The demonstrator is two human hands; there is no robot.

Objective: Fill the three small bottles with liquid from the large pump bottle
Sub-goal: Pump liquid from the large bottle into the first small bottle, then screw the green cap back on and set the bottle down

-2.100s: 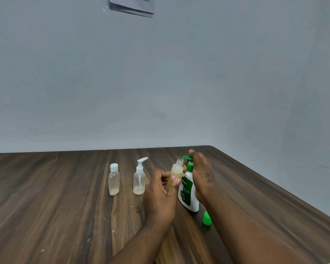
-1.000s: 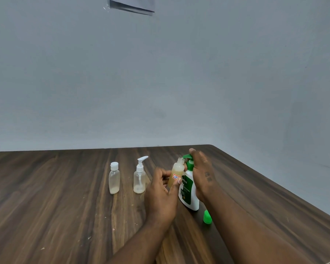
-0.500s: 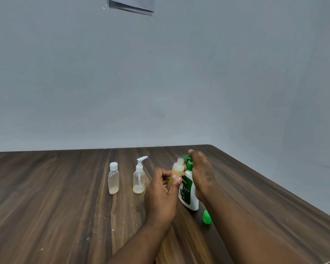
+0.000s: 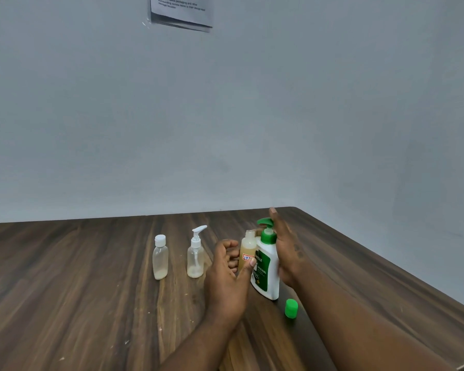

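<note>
Filling under way at the desk (image 4: 91,303): left hand (image 4: 227,277) pinching the uncapped small bottle (image 4: 247,250) upright under the spout of the large pump bottle (image 4: 265,266), right hand (image 4: 285,250) spread flat against the pump. Nozzle pointing left, both long axes near vertical. Likely risk: spout missing the narrow neck, spilling. Two capped small bottles (image 4: 160,259) standing apart, barely filled; green cap (image 4: 291,308) loose nearby.

A dark wood-grain table (image 4: 78,303) with a low sheen bore a glossy white plastic Dettol pump bottle (image 4: 265,274), translucent plastic small bottles (image 4: 160,258), and a shiny green plastic cap (image 4: 291,308) beneath a matt painted wall (image 4: 252,116).
</note>
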